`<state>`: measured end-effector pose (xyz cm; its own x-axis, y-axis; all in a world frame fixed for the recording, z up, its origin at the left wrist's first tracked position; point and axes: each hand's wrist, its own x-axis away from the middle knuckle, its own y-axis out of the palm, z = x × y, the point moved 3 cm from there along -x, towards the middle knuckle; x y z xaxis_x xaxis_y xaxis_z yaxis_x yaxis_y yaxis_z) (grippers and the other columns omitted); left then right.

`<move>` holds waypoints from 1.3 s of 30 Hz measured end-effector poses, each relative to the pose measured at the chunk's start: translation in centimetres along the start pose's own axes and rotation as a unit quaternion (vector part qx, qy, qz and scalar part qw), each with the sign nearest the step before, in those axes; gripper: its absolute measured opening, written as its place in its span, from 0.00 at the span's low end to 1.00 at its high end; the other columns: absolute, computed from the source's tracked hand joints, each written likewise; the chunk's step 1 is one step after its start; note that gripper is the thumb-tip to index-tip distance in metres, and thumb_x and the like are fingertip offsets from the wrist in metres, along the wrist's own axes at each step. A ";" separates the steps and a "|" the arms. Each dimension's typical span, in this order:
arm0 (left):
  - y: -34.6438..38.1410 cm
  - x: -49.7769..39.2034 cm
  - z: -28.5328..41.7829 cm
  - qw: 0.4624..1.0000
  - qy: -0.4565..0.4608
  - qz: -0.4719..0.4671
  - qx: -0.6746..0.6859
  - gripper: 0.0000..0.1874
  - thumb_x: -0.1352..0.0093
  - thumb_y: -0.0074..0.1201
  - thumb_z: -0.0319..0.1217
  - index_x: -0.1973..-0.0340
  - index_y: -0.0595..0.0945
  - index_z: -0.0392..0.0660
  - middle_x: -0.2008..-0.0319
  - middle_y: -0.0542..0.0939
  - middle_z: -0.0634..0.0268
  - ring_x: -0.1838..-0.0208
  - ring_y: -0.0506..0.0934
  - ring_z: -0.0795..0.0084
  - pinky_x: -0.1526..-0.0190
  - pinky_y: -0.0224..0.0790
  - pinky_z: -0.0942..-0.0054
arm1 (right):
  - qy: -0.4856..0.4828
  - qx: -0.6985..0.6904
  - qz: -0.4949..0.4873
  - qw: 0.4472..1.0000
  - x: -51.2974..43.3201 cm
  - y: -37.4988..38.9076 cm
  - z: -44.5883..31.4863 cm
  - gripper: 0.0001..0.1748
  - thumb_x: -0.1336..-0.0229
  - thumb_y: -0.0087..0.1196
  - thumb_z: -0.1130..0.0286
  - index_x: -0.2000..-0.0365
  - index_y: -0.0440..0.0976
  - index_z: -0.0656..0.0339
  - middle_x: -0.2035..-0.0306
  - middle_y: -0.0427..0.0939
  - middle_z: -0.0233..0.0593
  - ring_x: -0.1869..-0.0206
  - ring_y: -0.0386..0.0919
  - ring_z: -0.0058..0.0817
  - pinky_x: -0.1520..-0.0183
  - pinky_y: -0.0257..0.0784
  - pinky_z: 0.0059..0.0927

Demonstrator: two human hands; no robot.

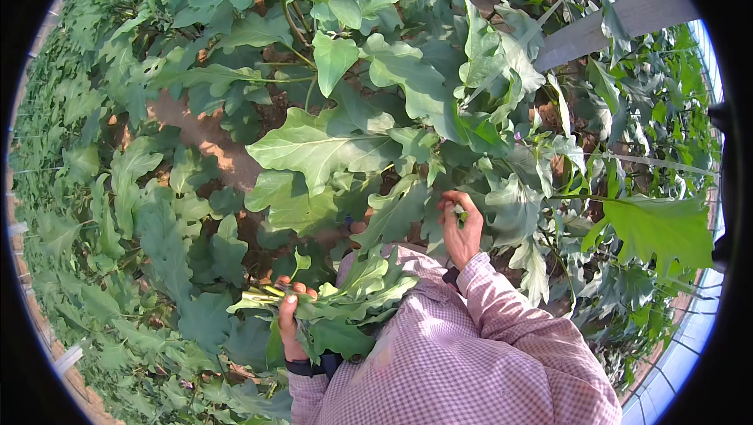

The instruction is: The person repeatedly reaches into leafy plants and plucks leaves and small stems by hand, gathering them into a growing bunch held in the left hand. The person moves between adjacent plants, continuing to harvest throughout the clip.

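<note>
My left hand [289, 310] is closed around the cut stems of a bunch of lobed green leaves [362, 290], held low against my body. The pale stem ends stick out to the left of my fingers, and the leaves fan out to the right. My right hand [462, 228] is among the foliage ahead of my waist, its fingers curled in. Between thumb and fingers shows a small green plant piece [460, 213], partly hidden. Just left of that hand hangs a broad eggplant leaf [397, 210].
Dense eggplant plants surround me, with a large pale-veined leaf [329, 145] ahead. A flat grey post [617, 28] slants in at the upper right. Thin support strings [653, 161] cross the right-hand plants. Bare reddish soil [206, 137] shows between rows.
</note>
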<state>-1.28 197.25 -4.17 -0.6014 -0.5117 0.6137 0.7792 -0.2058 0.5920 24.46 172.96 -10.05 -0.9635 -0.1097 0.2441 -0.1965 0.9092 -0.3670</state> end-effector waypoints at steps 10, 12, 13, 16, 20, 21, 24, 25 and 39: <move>-1.1 1.3 -0.5 0.994 -0.029 0.029 -0.104 0.23 0.29 0.55 0.33 0.40 0.68 0.52 0.55 0.75 0.66 0.54 0.74 0.66 0.49 0.70 0.62 | -0.046 0.157 0.119 0.979 -15.2 9.6 20.3 0.18 0.36 0.55 0.66 0.51 0.76 0.68 0.56 0.81 0.58 0.50 0.79 0.54 0.45 0.73 0.50; -1.1 1.5 -0.5 0.990 -0.026 0.054 -0.130 0.23 0.29 0.55 0.33 0.40 0.68 0.51 0.55 0.75 0.65 0.54 0.74 0.66 0.49 0.70 0.62 | -0.016 0.081 0.157 0.984 -15.7 9.7 20.2 0.21 0.34 0.55 0.61 0.47 0.77 0.64 0.51 0.81 0.59 0.47 0.78 0.56 0.41 0.72 0.50; -1.0 1.5 -0.6 0.990 -0.019 0.052 -0.127 0.23 0.29 0.55 0.33 0.40 0.68 0.51 0.55 0.75 0.65 0.54 0.74 0.66 0.48 0.70 0.62 | 0.045 0.114 0.129 0.984 -16.4 10.0 20.2 0.21 0.36 0.56 0.61 0.47 0.78 0.61 0.49 0.81 0.59 0.46 0.78 0.57 0.39 0.72 0.47; -0.7 1.3 -1.2 0.990 -0.018 0.047 -0.128 0.23 0.30 0.56 0.33 0.41 0.68 0.50 0.56 0.76 0.65 0.54 0.75 0.65 0.49 0.71 0.62 | 0.044 0.208 0.153 0.965 -17.6 10.0 19.9 0.23 0.35 0.59 0.62 0.43 0.76 0.62 0.45 0.80 0.59 0.45 0.79 0.55 0.39 0.73 0.47; -0.4 1.0 -1.8 0.990 -0.018 0.060 -0.124 0.24 0.30 0.57 0.33 0.41 0.68 0.49 0.56 0.77 0.64 0.54 0.75 0.64 0.49 0.71 0.62 | 0.228 -0.368 0.172 0.885 -18.9 10.3 22.1 0.13 0.32 0.57 0.73 0.49 0.76 0.61 0.56 0.81 0.51 0.61 0.82 0.43 0.60 0.80 0.39; -0.4 1.1 -2.0 0.991 -0.017 0.062 -0.120 0.24 0.31 0.57 0.32 0.41 0.68 0.49 0.56 0.77 0.64 0.55 0.75 0.64 0.49 0.71 0.62 | 0.283 -0.451 0.185 0.826 -19.0 10.5 22.7 0.10 0.32 0.57 0.76 0.52 0.76 0.61 0.59 0.81 0.48 0.66 0.82 0.39 0.65 0.81 0.35; -0.3 1.1 -2.3 0.989 -0.019 0.074 -0.127 0.24 0.31 0.57 0.33 0.41 0.68 0.50 0.56 0.76 0.65 0.56 0.75 0.65 0.50 0.71 0.63 | 0.382 -0.630 0.179 0.652 -19.6 11.2 24.3 0.06 0.35 0.59 0.74 0.62 0.74 0.66 0.70 0.79 0.42 0.73 0.79 0.30 0.75 0.77 0.30; -0.2 1.2 -2.3 0.989 -0.017 0.071 -0.127 0.24 0.31 0.57 0.33 0.41 0.68 0.50 0.57 0.76 0.65 0.56 0.74 0.65 0.51 0.71 0.63 | 0.405 -0.640 0.140 0.637 -20.2 11.4 24.7 0.05 0.34 0.57 0.76 0.60 0.74 0.65 0.69 0.79 0.43 0.73 0.79 0.31 0.74 0.78 0.31; 0.1 2.0 -3.0 0.989 -0.060 0.010 -0.134 0.22 0.28 0.58 0.34 0.40 0.71 0.50 0.57 0.79 0.65 0.55 0.78 0.66 0.52 0.73 0.65 | 0.250 -0.370 0.179 0.877 -4.2 5.0 11.7 0.05 0.34 0.63 0.68 0.60 0.80 0.56 0.65 0.82 0.32 0.60 0.81 0.23 0.63 0.80 0.29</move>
<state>-1.85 193.73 -4.47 -0.5895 -0.4184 0.6909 0.8002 -0.4191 0.4290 25.39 173.30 -23.42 -0.7032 0.2571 0.6629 0.4516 0.8816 0.1372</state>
